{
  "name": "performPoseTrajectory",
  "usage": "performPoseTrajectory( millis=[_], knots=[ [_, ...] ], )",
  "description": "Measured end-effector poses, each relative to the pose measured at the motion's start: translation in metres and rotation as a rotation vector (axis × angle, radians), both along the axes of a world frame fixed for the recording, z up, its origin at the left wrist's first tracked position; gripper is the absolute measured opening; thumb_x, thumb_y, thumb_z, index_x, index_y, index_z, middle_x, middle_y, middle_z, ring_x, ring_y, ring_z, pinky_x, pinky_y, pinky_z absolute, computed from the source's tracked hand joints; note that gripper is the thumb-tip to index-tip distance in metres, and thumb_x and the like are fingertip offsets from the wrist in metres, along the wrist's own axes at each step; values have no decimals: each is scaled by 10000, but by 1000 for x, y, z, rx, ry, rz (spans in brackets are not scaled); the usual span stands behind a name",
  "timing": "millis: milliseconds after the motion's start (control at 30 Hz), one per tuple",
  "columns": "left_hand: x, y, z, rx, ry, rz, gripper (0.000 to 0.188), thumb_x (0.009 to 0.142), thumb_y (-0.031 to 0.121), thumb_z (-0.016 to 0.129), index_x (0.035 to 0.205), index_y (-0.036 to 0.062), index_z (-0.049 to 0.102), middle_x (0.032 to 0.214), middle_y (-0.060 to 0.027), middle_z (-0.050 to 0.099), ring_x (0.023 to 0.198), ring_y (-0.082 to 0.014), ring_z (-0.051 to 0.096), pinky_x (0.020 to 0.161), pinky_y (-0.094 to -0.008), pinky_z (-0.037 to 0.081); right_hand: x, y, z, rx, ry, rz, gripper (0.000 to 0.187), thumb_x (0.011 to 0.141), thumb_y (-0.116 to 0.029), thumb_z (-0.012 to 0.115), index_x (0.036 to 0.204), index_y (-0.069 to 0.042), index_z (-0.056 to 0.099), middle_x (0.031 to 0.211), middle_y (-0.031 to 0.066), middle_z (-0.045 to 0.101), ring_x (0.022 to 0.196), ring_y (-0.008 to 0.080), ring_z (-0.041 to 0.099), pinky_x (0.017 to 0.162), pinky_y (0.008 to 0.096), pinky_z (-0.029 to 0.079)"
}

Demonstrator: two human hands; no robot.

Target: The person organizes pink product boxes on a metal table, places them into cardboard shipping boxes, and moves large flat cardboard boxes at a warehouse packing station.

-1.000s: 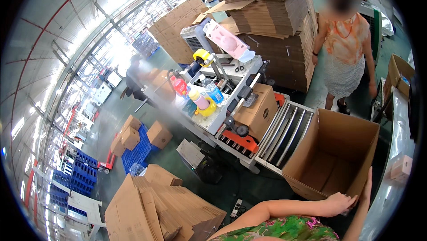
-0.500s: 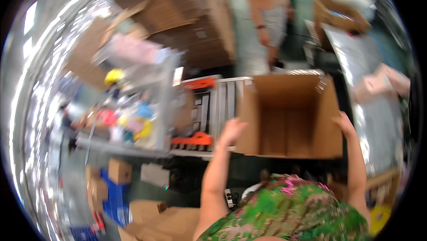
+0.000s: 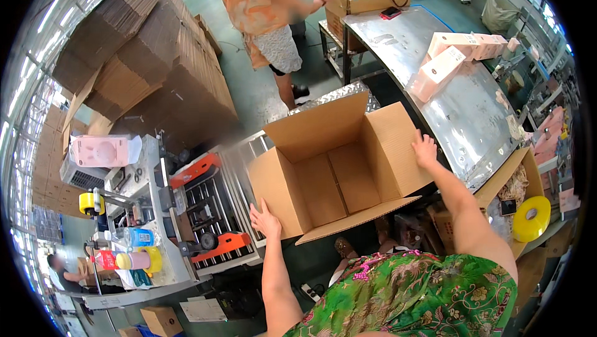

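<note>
An open cardboard box (image 3: 320,178) stands in front of me at the end of the roller conveyor, its flaps spread outward and the seam across its inner bottom showing. At the outer edge of the left flap (image 3: 273,194) is my left hand (image 3: 266,221), open, with fingers apart and touching the cardboard. My right hand (image 3: 425,150) is also open, its fingers spread at the outer edge of the right flap (image 3: 398,147). Neither hand is closed round the cardboard.
Left of the box is a taping machine (image 3: 208,206) with orange guides, its side shelf holding bottles and a pink package (image 3: 102,150). Stacked flat cartons (image 3: 155,57) stand behind. A metal table (image 3: 460,125) on the right bears pink boxes (image 3: 438,73). A co-worker (image 3: 261,13) stands beyond.
My view has turned, and the blur has cleared. The box flaps now lean farther outward. Both hands remain at the box's sides, with the right fingers more spread.
</note>
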State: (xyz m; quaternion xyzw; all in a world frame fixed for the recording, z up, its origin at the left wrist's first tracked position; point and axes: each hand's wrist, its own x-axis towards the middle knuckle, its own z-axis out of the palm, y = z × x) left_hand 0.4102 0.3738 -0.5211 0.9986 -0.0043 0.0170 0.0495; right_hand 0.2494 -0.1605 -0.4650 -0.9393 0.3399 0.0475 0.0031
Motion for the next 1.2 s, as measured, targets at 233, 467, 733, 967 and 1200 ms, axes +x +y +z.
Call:
performPoseTrajectory(
  millis=[233, 467, 733, 967, 1200],
  knots=[
    [9, -36, -21, -1023, 411, -38, 497, 979, 199, 374, 1459, 119, 273, 1445, -130, 359, 1292, -259, 365, 1047, -321, 340, 36, 69, -43, 1077, -109, -183, 761, 896, -448, 506, 1457, -49, 182, 1410, 300, 319, 1292, 457, 336, 1035, 489, 346],
    [26, -49, 40, -694, 819, -308, 861, 924, 528, 464, 1473, 0, 65, 1535, -209, 107, 1433, -274, 78, 1148, -343, 132, 71, 53, -30, 454, -38, -49, 646, 845, -258, 616, 1357, -64, 273, 1000, 283, 624, 956, 438, 607, 852, 508, 470],
    [-79, -134, 183, -114, 1062, -1050, 716, 762, -26, 497, 1437, 61, 276, 1399, -251, 385, 1236, -421, 438, 1029, -426, 392, 72, 54, -15, 425, -60, -28, 444, 865, -249, 593, 1183, -49, 357, 921, 253, 649, 931, 427, 624, 802, 498, 495],
    [-187, -81, 64, 287, 100, -1232, 672, 845, 289, 555, 1449, 166, 289, 1518, -124, 214, 1396, -317, 210, 1002, -671, 252, 110, 57, -16, 533, -49, 56, 437, 867, -251, 584, 1209, -84, 370, 1022, 239, 632, 983, 414, 606, 840, 497, 483],
    [-109, -155, 91, -12, 213, -1004, 1073, 575, 382, 833, 1459, 194, 254, 1497, -213, 177, 1253, -379, 420, 1023, -477, 364, 76, 25, -28, 532, 10, 127, 478, 783, -81, 577, 1227, -54, 401, 997, 209, 641, 970, 396, 611, 817, 478, 493]
  ],
)
